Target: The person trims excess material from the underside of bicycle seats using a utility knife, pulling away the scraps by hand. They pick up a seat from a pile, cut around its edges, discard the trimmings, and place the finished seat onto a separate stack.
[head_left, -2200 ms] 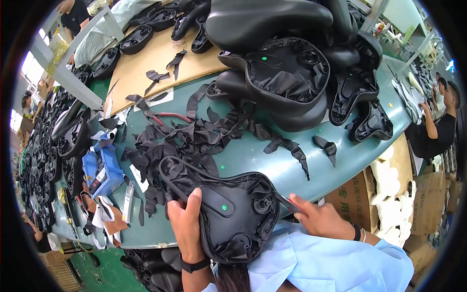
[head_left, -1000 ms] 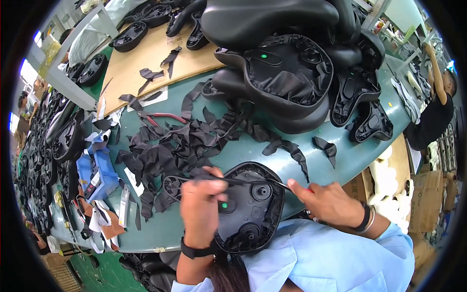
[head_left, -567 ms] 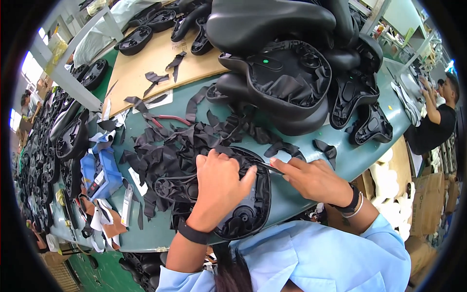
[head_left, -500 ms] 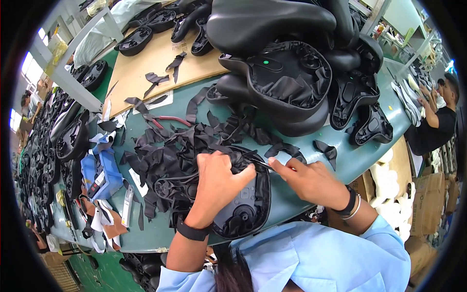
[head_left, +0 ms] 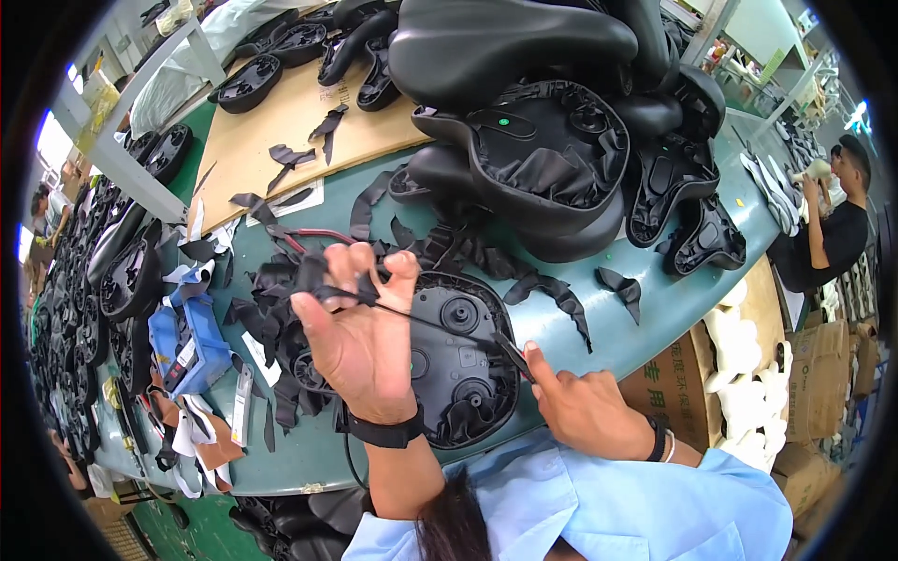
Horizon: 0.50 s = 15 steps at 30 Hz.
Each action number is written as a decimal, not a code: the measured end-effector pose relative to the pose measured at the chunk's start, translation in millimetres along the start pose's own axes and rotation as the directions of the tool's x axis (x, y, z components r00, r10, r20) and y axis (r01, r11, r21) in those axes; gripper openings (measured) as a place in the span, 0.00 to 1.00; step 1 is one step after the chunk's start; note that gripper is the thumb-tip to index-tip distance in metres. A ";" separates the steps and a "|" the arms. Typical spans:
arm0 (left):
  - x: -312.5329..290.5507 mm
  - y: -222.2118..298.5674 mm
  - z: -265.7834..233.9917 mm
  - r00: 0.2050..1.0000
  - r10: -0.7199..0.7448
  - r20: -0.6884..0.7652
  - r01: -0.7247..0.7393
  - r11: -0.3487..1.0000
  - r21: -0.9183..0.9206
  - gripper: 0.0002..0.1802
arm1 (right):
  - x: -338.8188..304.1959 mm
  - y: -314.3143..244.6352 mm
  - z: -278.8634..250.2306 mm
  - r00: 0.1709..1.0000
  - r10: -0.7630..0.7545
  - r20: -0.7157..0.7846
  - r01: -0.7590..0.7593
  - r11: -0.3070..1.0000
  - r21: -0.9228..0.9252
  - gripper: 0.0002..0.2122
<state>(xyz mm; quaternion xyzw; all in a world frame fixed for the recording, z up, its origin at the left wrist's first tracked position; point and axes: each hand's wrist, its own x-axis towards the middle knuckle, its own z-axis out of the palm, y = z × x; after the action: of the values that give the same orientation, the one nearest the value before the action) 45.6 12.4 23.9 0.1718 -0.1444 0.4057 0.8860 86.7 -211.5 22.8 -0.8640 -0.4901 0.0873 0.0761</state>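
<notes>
An upturned black bicycle saddle (head_left: 440,363) lies in front of me, its plastic underside showing. Held above it, my left hand (head_left: 368,341) is turned palm up, fingers curled on a strip of black cover material (head_left: 323,279). The strip stretches taut across the saddle toward my right hand (head_left: 591,411). That hand is closed on a slim dark cutting tool, seemingly a knife (head_left: 513,355), its index finger lying along it. The knife's tip meets the strip near the saddle's right rim. Most of its handle is hidden in my fist.
Black offcuts (head_left: 257,323) and red-handled pliers (head_left: 313,236) lie beyond my left hand. More saddles (head_left: 552,140) are heaped at the far side. At left sits a blue bin (head_left: 192,341) beside a white utility knife (head_left: 242,402). A co-worker (head_left: 837,210) is at far right.
My left hand has lifted off the saddle and turned palm up, drawing the black strip out to the left. My right hand has moved down, with the knife now in plain sight.
</notes>
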 end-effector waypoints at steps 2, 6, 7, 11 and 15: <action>-6.3 -5.2 27.8 0.960 -0.052 -0.277 0.101 0.981 0.167 0.12 | 4.0 4.1 -3.9 0.999 -0.008 0.046 0.006 0.999 0.036 0.26; -3.8 22.4 27.9 0.883 -0.470 -0.012 -0.251 -0.493 0.833 0.11 | 36.9 36.1 -15.2 0.982 -0.156 -0.111 0.137 0.977 -0.163 0.24; -3.4 22.6 22.8 0.836 -0.545 0.065 -0.443 -0.599 0.667 0.14 | 45.2 39.7 -16.7 0.982 -0.152 -0.110 0.133 0.977 -0.164 0.24; 3.9 5.3 -28.8 0.890 -0.395 0.228 -0.450 -0.673 0.587 0.16 | 61.7 37.2 -19.7 0.952 -0.252 -0.175 0.218 0.957 -0.193 0.25; 22.5 16.3 -45.7 0.971 0.167 0.169 -0.068 -0.485 0.872 0.10 | 25.2 23.4 -26.2 0.988 -0.154 0.028 0.156 0.979 -0.130 0.25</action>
<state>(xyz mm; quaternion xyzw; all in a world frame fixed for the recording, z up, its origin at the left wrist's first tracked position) 52.5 56.7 -5.2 0.8151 0.2789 0.4366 0.2592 124.8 -203.0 41.3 -0.8255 -0.5612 0.0564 0.0209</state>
